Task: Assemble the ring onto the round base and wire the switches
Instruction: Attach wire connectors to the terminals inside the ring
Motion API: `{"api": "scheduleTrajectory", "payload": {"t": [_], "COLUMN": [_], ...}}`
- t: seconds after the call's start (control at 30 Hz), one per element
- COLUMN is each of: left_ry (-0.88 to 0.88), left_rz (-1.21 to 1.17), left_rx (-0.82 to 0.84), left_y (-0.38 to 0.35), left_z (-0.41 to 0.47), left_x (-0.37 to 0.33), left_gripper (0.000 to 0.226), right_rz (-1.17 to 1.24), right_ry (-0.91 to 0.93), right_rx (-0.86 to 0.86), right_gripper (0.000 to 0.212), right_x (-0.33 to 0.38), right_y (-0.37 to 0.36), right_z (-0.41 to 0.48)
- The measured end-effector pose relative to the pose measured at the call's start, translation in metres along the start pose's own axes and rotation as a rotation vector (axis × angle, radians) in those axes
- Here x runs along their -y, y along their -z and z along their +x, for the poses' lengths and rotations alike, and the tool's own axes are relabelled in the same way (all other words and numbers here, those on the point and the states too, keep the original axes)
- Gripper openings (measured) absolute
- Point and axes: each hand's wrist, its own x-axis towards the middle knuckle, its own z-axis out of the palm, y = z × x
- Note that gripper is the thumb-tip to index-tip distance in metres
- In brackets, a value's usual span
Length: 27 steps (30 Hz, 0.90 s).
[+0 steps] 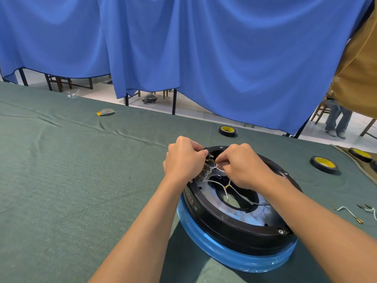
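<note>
A round base (234, 254) wrapped in blue film lies on the green cloth, with a black ring (234, 227) seated on top of it. Along the ring's far left inner edge runs a row of switches with brass terminals (207, 167). My left hand (183, 158) grips the ring's rim beside the switches, fingers curled over the edge. My right hand (242, 166) pinches a white wire (219, 169) at the terminals. More white wires with brass lugs (227, 190) cross the ring's central opening.
Three black tape rolls with yellow cores lie on the cloth: one (227, 131) behind the ring, two (324, 164) (361, 154) to the right. Spare white wires (346, 211) sit at the right. A small sticker (105, 112) lies far left. Blue curtains hang beyond the table edge.
</note>
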Motion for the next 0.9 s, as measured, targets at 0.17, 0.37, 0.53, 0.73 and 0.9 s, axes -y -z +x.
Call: {"api": "scheduleTrajectory", "payload": {"t": [0.17,0.37,0.53,0.73,0.9], "left_ry": [-0.009,-0.003,-0.016,-0.064,-0.096], "left_rz": [-0.052,-0.052,-0.047,0.077,0.155], "left_rx": [0.024,0.014,0.037,0.118,0.094], "left_y": [0.002,0.001,0.005,0.021,0.024], "left_z": [0.002,0.001,0.002,0.007,0.005], "left_x": [0.002,0.002,0.001,-0.007,-0.01], "left_gripper": [0.014,0.012,0.013,0.013,0.012], "right_rz": [-0.04,-0.049,-0.048,-0.046,-0.167], "right_ry": [0.028,0.013,0.007,0.111,0.174], "right_rx": [-0.002,0.014,0.005,-0.068,-0.054], "right_gripper": [0.028,0.025,0.023,0.026,0.02], "right_x": [0.002,0.002,0.003,0.004,0.01], "right_y": [0.0,-0.002,-0.003,0.005,0.003], "right_z": [0.003,0.006,0.002,-0.008,-0.012]}}
